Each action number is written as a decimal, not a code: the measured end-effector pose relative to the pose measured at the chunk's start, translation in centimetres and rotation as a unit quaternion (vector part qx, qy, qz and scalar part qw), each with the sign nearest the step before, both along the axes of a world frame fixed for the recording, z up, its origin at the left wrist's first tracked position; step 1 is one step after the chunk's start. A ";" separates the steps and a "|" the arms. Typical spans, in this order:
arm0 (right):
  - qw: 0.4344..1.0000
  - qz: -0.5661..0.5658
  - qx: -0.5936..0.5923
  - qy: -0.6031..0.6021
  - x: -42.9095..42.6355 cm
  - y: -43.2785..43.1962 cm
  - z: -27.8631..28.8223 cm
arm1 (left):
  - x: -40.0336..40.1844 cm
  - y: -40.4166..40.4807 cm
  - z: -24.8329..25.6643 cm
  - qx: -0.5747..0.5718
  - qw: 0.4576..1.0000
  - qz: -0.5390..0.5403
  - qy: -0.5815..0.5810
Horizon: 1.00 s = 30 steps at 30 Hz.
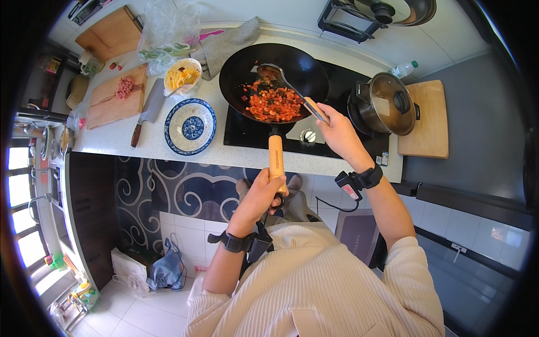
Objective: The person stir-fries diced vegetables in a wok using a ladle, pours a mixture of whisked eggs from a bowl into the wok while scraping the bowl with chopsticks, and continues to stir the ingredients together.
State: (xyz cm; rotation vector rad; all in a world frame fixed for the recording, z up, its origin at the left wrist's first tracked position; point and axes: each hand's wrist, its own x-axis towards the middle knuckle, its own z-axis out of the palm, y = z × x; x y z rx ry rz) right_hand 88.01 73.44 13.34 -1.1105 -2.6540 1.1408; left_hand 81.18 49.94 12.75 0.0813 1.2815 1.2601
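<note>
A black wok (311, 80) sits over the left part of a black glass cooktop (244, 130). Chopped red pieces of food (273, 103) lie in its lower middle, with some brownish liquid near the spatula's head. My left hand (269, 191) grips the wok's wooden handle (276, 153) near its end. In my right hand (337, 128) is a metal cooking spatula (294, 86) with a wood-coloured and grey handle. Its head rests inside the wok, just beyond the red pieces.
Left of the wok are a blue-rimmed plate (177, 126), a bowl of yellow food (184, 76), a cleaver (152, 103) and a cutting board (105, 109) with diced pink meat (125, 87). On the right stand a lidded pot (385, 103), a wooden board (429, 122) and a plastic bottle (404, 69).
</note>
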 end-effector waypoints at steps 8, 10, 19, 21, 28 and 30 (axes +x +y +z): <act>0.999 0.044 -0.009 -0.019 0.5 -1.4 0.8 | 0.0 -0.1 -0.2 0.001 1.000 -0.004 -0.002; 0.997 0.071 0.029 -0.008 1.2 -1.5 1.1 | 0.0 -0.1 -0.2 -0.004 1.000 -0.010 0.002; 0.979 0.171 0.098 -0.043 4.8 -1.6 4.2 | 0.2 -0.3 -0.8 -0.003 1.000 -0.011 0.015; 0.977 0.179 0.104 -0.055 5.5 -1.5 5.1 | 0.2 -0.3 -1.0 -0.004 1.000 -0.013 0.017; 0.963 0.218 0.148 -0.060 6.9 -1.1 6.3 | 0.3 -0.5 -1.3 -0.011 0.999 -0.023 0.026; 0.960 0.222 0.164 -0.054 6.9 -1.0 6.2 | 0.3 -0.5 -1.3 -0.012 0.999 -0.024 0.026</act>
